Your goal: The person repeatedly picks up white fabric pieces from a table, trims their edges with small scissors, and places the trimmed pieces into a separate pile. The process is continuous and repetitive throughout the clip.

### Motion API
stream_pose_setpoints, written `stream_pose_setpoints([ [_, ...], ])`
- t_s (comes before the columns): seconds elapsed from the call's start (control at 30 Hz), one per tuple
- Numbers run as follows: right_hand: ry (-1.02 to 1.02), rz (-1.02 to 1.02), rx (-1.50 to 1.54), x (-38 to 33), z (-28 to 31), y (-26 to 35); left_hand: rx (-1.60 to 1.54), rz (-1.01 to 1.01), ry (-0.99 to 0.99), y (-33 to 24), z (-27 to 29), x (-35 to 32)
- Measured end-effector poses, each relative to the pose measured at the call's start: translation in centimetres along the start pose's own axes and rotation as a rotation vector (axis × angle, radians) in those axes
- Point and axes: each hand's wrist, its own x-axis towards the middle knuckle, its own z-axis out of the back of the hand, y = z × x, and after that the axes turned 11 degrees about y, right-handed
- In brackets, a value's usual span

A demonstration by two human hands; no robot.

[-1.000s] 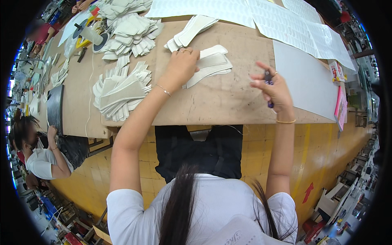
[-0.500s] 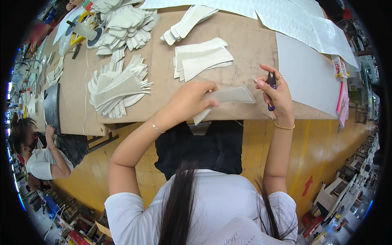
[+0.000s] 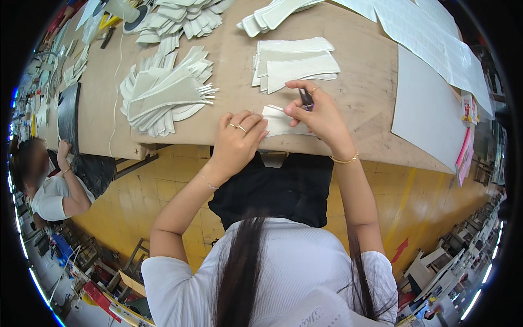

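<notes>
A pale cream fabric piece (image 3: 278, 124) lies at the table's front edge between my hands. My left hand (image 3: 238, 140) grips its left end, fingers bent and drawn together, with the thumb side toward the piece. Over its right part is my right hand (image 3: 322, 121), closed round small dark thread snips (image 3: 306, 100) whose blades point up and away. My right thumb and fingertip meet at the piece's far edge; whether they pinch a thread is too small to tell. Just beyond lies a short stack of similar pieces (image 3: 302, 66).
A fanned pile of pale pieces (image 3: 163, 101) lies left, with a larger heap (image 3: 188, 19) behind it. Another stack (image 3: 275, 16) is at the far middle. A grey sheet (image 3: 422, 103) covers the table's right side. A person (image 3: 57, 185) sits at far left.
The fabric piece has come down from above the table edge onto the tabletop. My left hand has shifted left, and my right hand has moved left over the piece with the snips.
</notes>
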Motion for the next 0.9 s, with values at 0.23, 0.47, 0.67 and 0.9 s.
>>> stream_pose_setpoints([
  [0.23, -0.021, -0.019, -0.099, 3.2, -3.0, -0.2, -0.027, 0.041, -0.035, -0.4, -1.1, -0.9],
  [0.47, -0.081, -0.047, -0.104, 3.2, -3.4, 0.4, -0.072, 0.067, 0.008, -0.2, -0.6, -0.7],
  [0.67, -0.07, -0.066, -0.115, 3.3, -3.1, 0.5, 0.035, -0.004, 0.073, 0.2, -0.3, 0.0],
  [0.9, -0.083, -0.161, -0.178, -0.3, -0.6, 0.3, 0.186, -0.087, 0.211, 0.1, 1.2, 0.9],
])
